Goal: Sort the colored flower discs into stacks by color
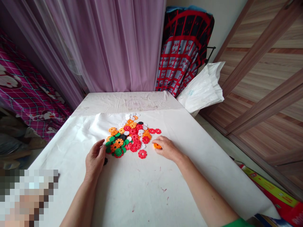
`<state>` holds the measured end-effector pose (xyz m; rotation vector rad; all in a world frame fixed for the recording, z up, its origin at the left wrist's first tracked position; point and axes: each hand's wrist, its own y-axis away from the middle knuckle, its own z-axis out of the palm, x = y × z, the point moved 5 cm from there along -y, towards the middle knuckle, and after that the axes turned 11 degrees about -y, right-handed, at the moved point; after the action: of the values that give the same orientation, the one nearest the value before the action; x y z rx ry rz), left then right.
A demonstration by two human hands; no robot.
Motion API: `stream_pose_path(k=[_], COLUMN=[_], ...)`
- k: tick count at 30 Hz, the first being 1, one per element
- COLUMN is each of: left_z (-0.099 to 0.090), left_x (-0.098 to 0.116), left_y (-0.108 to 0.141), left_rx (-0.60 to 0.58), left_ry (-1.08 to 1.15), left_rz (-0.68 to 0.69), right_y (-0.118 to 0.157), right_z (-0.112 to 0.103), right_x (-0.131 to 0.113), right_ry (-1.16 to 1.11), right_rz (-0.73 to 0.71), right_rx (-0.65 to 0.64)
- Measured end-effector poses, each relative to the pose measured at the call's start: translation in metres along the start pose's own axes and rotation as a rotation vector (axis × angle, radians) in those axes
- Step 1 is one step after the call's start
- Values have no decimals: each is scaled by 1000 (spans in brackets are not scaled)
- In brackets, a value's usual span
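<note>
A loose heap of flat notched plastic discs, the snowflake building kind, lies on the white-covered table, with red discs [135,145], green discs [118,152], orange discs [119,142], white discs [140,132] and a few black ones. My left hand [94,159] rests at the heap's left edge, fingers loosely bent and apart from the thumb, with no disc visible in it. Beside its wrist, a black disc [105,161] is partly covered. To the right of the heap, my right hand [169,149] has an orange disc [157,146] between thumb and fingers. One red disc [142,154] lies alone in front.
The table's white cloth [146,189] has small reddish marks. A white paper-like bag [201,88] stands off the far right corner. Purple curtains [123,47] hang behind. Wooden cabinet doors [265,94] and colourful boxes [272,186] are at right. A pixelated patch covers the lower left.
</note>
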<state>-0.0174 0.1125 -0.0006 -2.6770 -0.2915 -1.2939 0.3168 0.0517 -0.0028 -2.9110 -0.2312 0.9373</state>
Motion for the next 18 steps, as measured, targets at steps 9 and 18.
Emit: stream_pose_path(k=[9, 18], left_z=[0, -1], left_x=[-1, 1], left_y=[0, 1], left_rx=[1, 18], left_ry=[-2, 9], left_rz=[-14, 2], right_y=[0, -7], right_z=[-1, -5], right_x=[-2, 10], right_ry=[7, 36], right_rz=[28, 79], right_rx=[5, 79])
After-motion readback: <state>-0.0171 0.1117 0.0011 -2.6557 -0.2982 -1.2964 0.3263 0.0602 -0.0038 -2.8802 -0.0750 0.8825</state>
